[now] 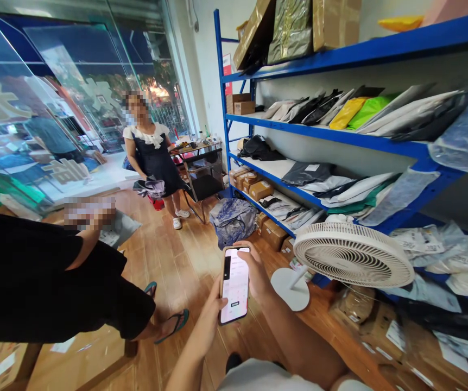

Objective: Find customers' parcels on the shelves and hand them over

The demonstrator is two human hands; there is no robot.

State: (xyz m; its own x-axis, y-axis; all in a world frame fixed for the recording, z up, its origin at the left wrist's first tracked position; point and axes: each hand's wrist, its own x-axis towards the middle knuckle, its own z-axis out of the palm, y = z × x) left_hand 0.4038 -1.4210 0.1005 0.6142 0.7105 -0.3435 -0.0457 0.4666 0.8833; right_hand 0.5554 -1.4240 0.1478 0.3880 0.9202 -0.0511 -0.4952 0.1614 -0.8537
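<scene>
A smartphone [236, 285] with a lit, mostly white screen is held upright in front of my body. My left hand [213, 304] grips its lower left side, the thumb lying by the edge of the screen. Around the upper right side wraps my right hand [256, 271], its thumb over the top part of the screen. The writing on the screen is too small to read. The fingers behind the phone are mostly hidden.
A blue shelf rack [274, 171] full of parcels runs along the right. Near it stands a white fan [352, 254]. One person [158, 157] stands by a small table [201, 149]; another in black [55, 277] holds a grey parcel [124, 228]. Cardboard boxes [81, 358] lie lower left.
</scene>
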